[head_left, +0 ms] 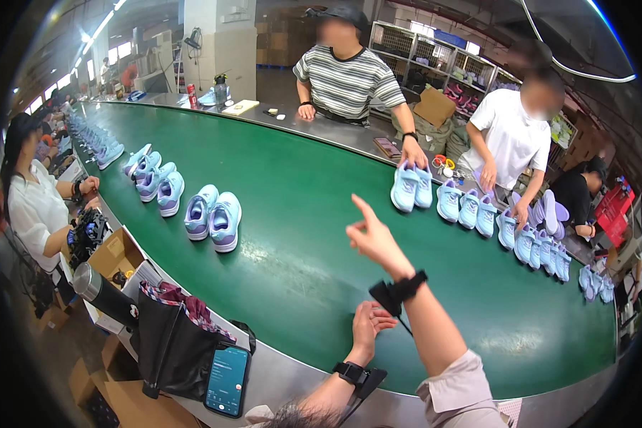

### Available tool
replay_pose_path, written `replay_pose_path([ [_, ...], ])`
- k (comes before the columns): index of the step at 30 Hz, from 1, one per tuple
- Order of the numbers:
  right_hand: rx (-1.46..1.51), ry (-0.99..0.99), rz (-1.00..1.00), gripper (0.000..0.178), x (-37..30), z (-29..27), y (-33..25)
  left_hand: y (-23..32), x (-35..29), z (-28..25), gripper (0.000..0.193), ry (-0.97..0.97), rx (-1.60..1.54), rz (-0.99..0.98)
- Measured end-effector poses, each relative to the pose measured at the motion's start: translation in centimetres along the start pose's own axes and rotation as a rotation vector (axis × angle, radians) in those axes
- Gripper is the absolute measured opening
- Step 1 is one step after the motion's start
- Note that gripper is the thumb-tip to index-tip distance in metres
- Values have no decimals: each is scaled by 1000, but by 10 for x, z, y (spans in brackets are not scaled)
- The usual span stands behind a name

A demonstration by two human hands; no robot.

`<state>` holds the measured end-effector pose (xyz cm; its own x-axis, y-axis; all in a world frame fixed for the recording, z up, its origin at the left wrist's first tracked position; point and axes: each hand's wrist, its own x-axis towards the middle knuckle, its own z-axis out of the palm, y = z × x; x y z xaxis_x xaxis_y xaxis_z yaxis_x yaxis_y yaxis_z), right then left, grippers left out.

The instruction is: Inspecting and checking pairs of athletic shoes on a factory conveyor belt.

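Note:
My right hand (375, 241) is raised over the green conveyor belt (299, 178), its index finger stretched out and the other fingers partly bent, holding nothing. Lower down, close to the belt's near edge, my left hand (369, 329) has loosely bent fingers with no object visible in them. Both wrists wear black straps with small devices. Nearest on the left stands a pair of light blue and lavender sneakers (212, 217), apart from my hands. Beyond my right hand, a co-worker in a striped shirt (349, 78) has a hand on another pair of sneakers (411, 187).
More sneakers (153, 178) line the belt at left. A person in white (510, 135) handles a row of shoes (467, 207) at right. Along the near edge are a phone (227, 379), a black bag (175, 349), a tumbler (105, 294) and an open carton (121, 257).

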<state>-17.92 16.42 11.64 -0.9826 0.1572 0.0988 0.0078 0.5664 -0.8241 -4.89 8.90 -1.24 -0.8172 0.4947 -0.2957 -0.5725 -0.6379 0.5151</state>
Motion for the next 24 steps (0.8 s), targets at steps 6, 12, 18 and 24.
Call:
replay_pose_path([
  [6,195,73,135,76,72,-7,-55,-4,2,2,42,-62,25,-65],
  [12,195,-290,181,78,76,16,-55,4,-7,15,42,-55,75,-111],
  [18,345,-52,469,77,56,-46,70,2,-2,4,40,-38,173,-122],
  [24,871,709,587,58,10,-159,223,-2,-7,13,37,-39,215,-173],
])
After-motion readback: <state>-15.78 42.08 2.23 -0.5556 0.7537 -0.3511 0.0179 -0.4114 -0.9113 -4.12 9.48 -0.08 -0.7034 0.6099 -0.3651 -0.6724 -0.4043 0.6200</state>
